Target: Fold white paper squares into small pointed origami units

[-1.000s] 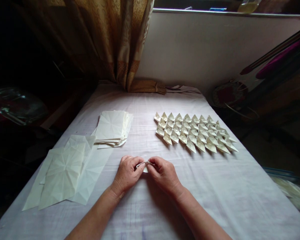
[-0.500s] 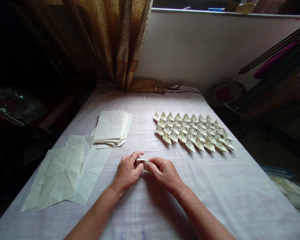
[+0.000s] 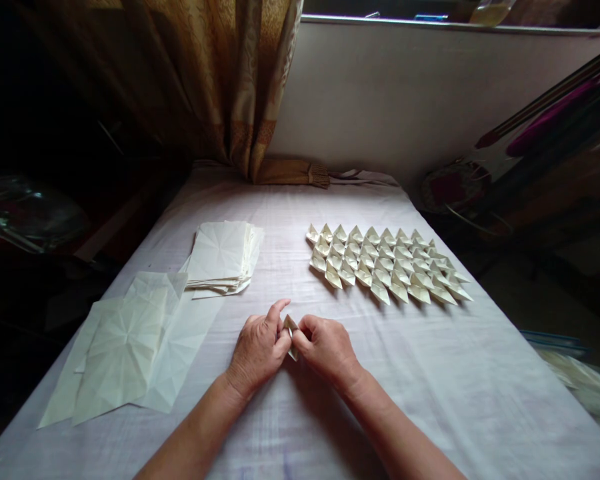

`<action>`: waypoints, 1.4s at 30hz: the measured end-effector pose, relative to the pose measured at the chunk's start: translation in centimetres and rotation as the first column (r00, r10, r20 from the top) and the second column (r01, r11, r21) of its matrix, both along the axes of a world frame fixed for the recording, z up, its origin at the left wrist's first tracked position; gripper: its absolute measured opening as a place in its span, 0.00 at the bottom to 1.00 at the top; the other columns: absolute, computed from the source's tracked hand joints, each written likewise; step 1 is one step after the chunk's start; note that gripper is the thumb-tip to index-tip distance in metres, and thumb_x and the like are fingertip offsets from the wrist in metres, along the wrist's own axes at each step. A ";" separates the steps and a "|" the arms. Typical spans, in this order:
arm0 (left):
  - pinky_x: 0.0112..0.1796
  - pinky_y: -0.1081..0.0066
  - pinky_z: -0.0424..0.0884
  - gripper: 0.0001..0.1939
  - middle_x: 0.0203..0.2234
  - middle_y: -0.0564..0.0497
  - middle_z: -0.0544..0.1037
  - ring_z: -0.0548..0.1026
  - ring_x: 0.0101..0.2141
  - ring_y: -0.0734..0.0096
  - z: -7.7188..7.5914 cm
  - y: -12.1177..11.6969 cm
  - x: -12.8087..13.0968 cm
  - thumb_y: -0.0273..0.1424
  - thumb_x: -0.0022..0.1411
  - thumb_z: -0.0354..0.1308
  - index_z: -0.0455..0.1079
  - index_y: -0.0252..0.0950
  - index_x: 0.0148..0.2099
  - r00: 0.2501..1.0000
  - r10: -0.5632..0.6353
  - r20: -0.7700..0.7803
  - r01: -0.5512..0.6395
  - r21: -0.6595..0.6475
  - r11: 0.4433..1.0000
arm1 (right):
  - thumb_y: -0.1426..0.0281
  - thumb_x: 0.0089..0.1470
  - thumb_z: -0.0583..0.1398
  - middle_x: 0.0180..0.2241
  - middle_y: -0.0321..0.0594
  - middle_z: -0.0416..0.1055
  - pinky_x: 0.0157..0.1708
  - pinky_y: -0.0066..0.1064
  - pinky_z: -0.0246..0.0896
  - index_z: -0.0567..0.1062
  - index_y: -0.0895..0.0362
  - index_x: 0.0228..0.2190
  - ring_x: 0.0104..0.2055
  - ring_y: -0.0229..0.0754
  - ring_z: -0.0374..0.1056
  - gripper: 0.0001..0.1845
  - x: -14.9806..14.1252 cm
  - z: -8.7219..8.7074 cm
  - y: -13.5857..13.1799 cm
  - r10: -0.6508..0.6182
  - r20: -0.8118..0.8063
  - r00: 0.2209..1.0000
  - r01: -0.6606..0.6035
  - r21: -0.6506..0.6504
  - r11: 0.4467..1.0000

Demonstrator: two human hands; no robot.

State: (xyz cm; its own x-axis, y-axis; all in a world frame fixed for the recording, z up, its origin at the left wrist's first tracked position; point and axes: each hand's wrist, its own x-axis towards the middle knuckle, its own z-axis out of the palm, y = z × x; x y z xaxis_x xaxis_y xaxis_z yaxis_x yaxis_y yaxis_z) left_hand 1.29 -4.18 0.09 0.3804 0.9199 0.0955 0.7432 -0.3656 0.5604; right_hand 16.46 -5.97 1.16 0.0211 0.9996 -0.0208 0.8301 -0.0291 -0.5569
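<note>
Between my two hands is a small folded paper boat (image 3: 291,327), its pointed ends facing away from and toward me, its middle partly hidden by my fingers. My left hand (image 3: 261,343) pinches one side of it, the index finger lifted. On the other side my right hand (image 3: 327,343) grips it with thumb and curled fingers. Beyond my right hand, several rows of similar folded paper boats (image 3: 383,267) stand close together. A stack of creased paper sheets (image 3: 219,252) lies beyond my left hand, and loose creased sheets (image 3: 125,340) overlap nearer on the left.
A pale cloth (image 3: 430,393) covers the table. A gold curtain (image 3: 253,100) hangs down to the far edge, beside a light wall (image 3: 380,93). Plastic bags (image 3: 580,373) lie low at the right, below the table edge.
The folded paper has turned from lying crosswise to pointing away from me, and its top is spread apart. My left index finger has lifted off it.
</note>
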 end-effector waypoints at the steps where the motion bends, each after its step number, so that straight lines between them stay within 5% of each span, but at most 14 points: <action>1: 0.41 0.67 0.68 0.28 0.26 0.56 0.75 0.74 0.30 0.68 0.0 0.0 0.0 0.23 0.58 0.50 0.60 0.38 0.61 1.000 -0.001 -0.030 0.001 0.007 1.000 | 0.72 0.49 0.60 0.17 0.35 0.73 0.22 0.28 0.42 0.72 0.53 0.17 0.20 0.38 0.64 0.11 0.0 0.0 0.1 -0.001 0.014 1.000 0.001 -0.008 1.000; 8: 0.43 0.66 0.67 0.19 0.31 0.51 0.80 0.78 0.34 0.64 0.8 0.6 0.3 0.25 0.61 0.52 0.68 0.38 0.54 0.975 0.039 -0.217 -0.039 0.006 0.999 | 0.70 0.54 0.58 0.23 0.34 0.76 0.26 0.27 0.50 0.74 0.53 0.29 0.24 0.38 0.69 0.05 0.6 -0.8 0.2 -0.012 -0.138 0.990 0.012 -0.001 1.000; 12: 0.42 0.66 0.67 0.18 0.29 0.52 0.81 0.79 0.33 0.63 1.8 1.2 0.6 0.27 0.62 0.52 0.68 0.39 0.54 0.966 0.083 -0.245 -0.103 -0.069 0.992 | 0.68 0.55 0.56 0.26 0.34 0.75 0.27 0.25 0.55 0.72 0.54 0.32 0.24 0.36 0.67 0.05 1.4 -1.0 -0.7 0.117 -0.280 0.953 -0.092 0.100 0.991; 17: 0.40 0.68 0.66 0.17 0.29 0.51 0.82 0.80 0.34 0.63 2.4 1.7 0.8 0.26 0.62 0.50 0.69 0.40 0.52 0.963 0.112 -0.244 -0.146 -0.127 0.981 | 0.67 0.50 0.61 0.31 0.37 0.73 0.31 0.27 0.57 0.71 0.54 0.34 0.30 0.39 0.67 0.08 1.3 -1.1 -1.8 0.263 -0.073 0.962 -0.235 0.267 0.935; 21: 0.37 0.70 0.66 0.18 0.25 0.54 0.80 0.79 0.32 0.65 2.5 1.9 1.1 0.27 0.61 0.51 0.70 0.41 0.53 0.975 0.126 -0.183 -0.156 -0.157 0.975 | 0.70 0.56 0.58 0.30 0.38 0.72 0.32 0.27 0.56 0.72 0.54 0.33 0.32 0.40 0.66 0.02 0.7 -1.6 -1.9 0.206 0.069 0.976 -0.217 0.348 0.912; 25: 0.33 0.72 0.66 0.16 0.24 0.56 0.79 0.78 0.29 0.67 2.6 2.1 1.6 0.32 0.62 0.51 0.70 0.40 0.52 0.988 0.111 -0.107 -0.131 -0.210 0.969 | 0.73 0.58 0.54 0.29 0.38 0.72 0.33 0.27 0.56 0.73 0.54 0.31 0.32 0.39 0.67 0.08 1.3 -1.4 -1.9 0.144 0.096 0.985 -0.170 0.385 0.907; 34: 0.24 0.74 0.67 0.22 0.18 0.56 0.74 0.72 0.20 0.71 0.7 2.5 -0.6 0.42 0.62 0.48 0.71 0.36 0.51 0.958 0.142 0.249 -0.078 -0.251 0.965 | 0.70 0.61 0.53 0.31 0.40 0.75 0.35 0.28 0.60 0.75 0.55 0.33 0.31 0.39 0.69 0.10 8.7 -0.8 -2.6 -0.152 0.059 0.987 0.101 0.511 0.854; 42: 0.23 0.76 0.70 0.17 0.17 0.57 0.74 0.72 0.18 0.73 -1.0 2.3 -0.8 0.41 0.62 0.49 0.76 0.40 0.42 0.963 0.090 0.255 -0.084 -0.033 0.996 | 0.70 0.62 0.53 0.29 0.39 0.76 0.32 0.27 0.59 0.75 0.56 0.33 0.27 0.38 0.70 0.11 12.1 -1.2 -2.0 -0.228 0.146 0.963 0.110 0.560 0.821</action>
State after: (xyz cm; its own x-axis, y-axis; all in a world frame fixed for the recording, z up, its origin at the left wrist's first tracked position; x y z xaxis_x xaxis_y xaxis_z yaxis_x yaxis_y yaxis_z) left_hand 0.44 -1.86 -0.91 0.2643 0.9512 0.1594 0.6022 -0.2919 0.7430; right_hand 28.56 -8.01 -0.07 0.1352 0.8269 0.5459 0.9337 0.0779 -0.3494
